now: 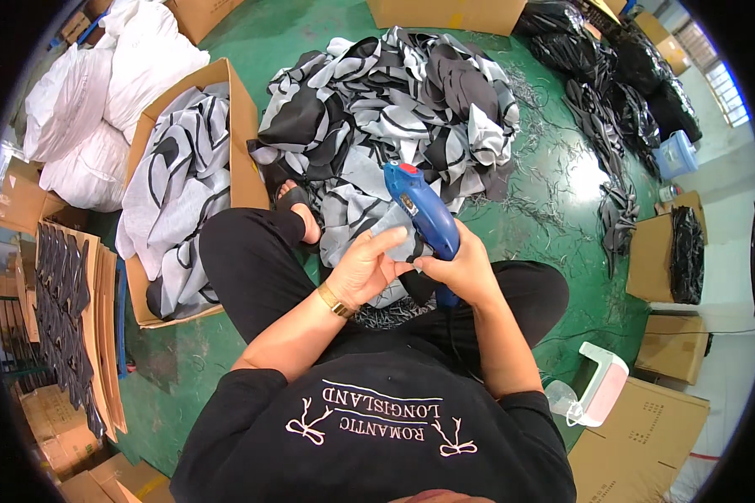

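In my right hand (468, 270) is a blue handheld power tool (428, 211) with a red button near its front end; my fingers wrap round its body. Its working tip is hidden. My left hand (362, 270) pinches a grey fabric piece (401, 239) against the tool's left side, thumb pointing forward. Both hands meet above my lap. Ahead of them lies a large heap of grey, white and black fabric pieces (386, 109), spreading back between my knees. Thin fabric strips (394, 315) lie in a small pile under my forearms.
At my left stands an open carton (245, 126) filled with similar fabric. White sacks (117, 101) sit behind it. Loose thread scraps (537, 201) litter the green floor to the right. Black plastic bags (570, 54) line the right wall, and a white-and-pink appliance (602, 390) stands near my right elbow.
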`<state>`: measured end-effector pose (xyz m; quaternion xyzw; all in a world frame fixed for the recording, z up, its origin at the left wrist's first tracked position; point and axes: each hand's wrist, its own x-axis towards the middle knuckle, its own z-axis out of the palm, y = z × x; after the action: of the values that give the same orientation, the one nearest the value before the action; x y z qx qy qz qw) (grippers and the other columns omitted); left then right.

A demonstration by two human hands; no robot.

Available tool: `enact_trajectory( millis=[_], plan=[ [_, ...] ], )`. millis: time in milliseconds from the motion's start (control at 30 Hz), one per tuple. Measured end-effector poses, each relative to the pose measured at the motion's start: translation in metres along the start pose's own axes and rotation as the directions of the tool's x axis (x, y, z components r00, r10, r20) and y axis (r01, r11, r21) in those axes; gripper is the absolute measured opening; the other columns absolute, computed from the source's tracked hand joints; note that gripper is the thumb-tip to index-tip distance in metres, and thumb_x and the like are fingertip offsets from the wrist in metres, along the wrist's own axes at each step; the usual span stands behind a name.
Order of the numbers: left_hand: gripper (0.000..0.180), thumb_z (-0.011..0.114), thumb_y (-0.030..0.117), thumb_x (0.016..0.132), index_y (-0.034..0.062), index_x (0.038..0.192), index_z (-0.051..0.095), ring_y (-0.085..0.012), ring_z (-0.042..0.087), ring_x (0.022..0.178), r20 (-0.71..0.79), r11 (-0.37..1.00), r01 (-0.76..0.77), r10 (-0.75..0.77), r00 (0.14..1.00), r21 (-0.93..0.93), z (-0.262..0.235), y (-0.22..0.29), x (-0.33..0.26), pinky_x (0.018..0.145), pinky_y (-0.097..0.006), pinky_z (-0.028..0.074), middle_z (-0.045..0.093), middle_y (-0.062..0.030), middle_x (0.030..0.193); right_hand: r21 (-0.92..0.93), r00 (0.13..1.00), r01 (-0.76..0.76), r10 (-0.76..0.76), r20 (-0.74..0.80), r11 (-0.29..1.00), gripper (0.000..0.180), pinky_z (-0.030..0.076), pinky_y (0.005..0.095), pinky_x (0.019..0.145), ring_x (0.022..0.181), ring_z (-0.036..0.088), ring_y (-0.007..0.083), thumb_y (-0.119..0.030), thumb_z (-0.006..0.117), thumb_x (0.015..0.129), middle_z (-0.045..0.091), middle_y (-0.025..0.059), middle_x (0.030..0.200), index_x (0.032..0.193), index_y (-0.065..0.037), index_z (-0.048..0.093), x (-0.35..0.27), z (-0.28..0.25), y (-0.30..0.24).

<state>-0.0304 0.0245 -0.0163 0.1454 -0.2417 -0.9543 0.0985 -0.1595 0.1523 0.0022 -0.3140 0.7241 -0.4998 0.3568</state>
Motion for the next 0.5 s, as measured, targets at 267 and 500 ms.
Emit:
enact_trajectory(
  millis=[267,500],
  plan=[
    [0.02,0.062,0.019,0.09,0.0057,0.105,0.061,-0.0118,0.065,0.078,-0.179,0.958,-0.059,0.113,0.977,0.282,-0.015,0.024,-0.004,0.067,-0.027,0.055,0.066,-0.0023,0.094,0.238,0.997,-0.075,0.081,-0.016,0.968,0.04,0.047,0.0259,0.06,0.064,0.057,0.0117,-0.011,0.073,0.072,0.058,0.0052,0.082,0.105,0.002,0.055,-0.013,-0.02,-0.02],
    [0.012,0.065,0.01,0.087,0.0089,0.094,0.055,-0.0088,0.059,0.066,-0.34,0.915,-0.317,0.39,0.856,0.251,-0.022,0.019,0.003,0.067,-0.029,0.056,0.059,-0.0026,0.089,0.316,0.974,-0.224,0.197,0.115,0.922,0.035,0.049,0.0277,0.058,0.059,0.058,0.0159,-0.01,0.071,0.068,0.058,0.0074,0.079,0.097,0.005,0.057,-0.057,-0.021,-0.006]
  ],
)
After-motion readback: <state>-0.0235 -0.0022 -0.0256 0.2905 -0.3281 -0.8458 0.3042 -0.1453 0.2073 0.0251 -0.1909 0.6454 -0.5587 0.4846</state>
